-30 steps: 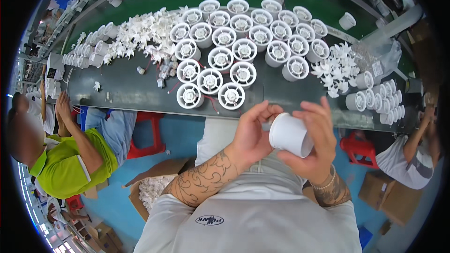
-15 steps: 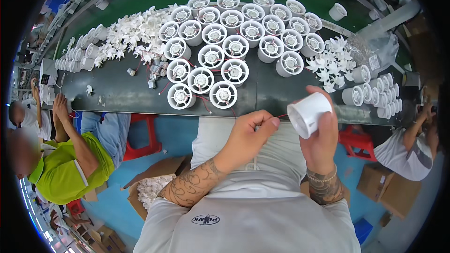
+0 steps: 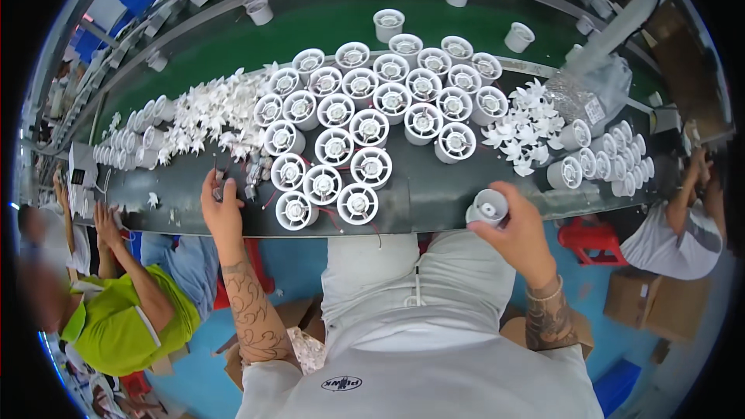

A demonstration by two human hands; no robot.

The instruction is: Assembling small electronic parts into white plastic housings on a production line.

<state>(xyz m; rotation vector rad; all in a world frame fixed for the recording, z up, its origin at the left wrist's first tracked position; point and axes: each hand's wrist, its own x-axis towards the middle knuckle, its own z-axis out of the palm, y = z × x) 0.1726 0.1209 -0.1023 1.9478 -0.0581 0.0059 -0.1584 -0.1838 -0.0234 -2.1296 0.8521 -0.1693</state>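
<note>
As we read left to right against the cup cluster [image 3: 369, 128], a pile of white star-shaped parts [image 3: 221, 109] lies left of it. Left of the cluster's lower end, the left hand [image 3: 223, 213], lately near the held cup, has moved to a small metal motor [image 3: 220, 179]; we cannot tell whether its fingers have closed. Right of the cluster's lower end, the right hand [image 3: 518, 231] grips a white cup [image 3: 487, 206], now turned so its inner hub shows. We judge that steadying it rests with that hand alone. Farther right of the cluster lie rows of cups [image 3: 609, 157].
</note>
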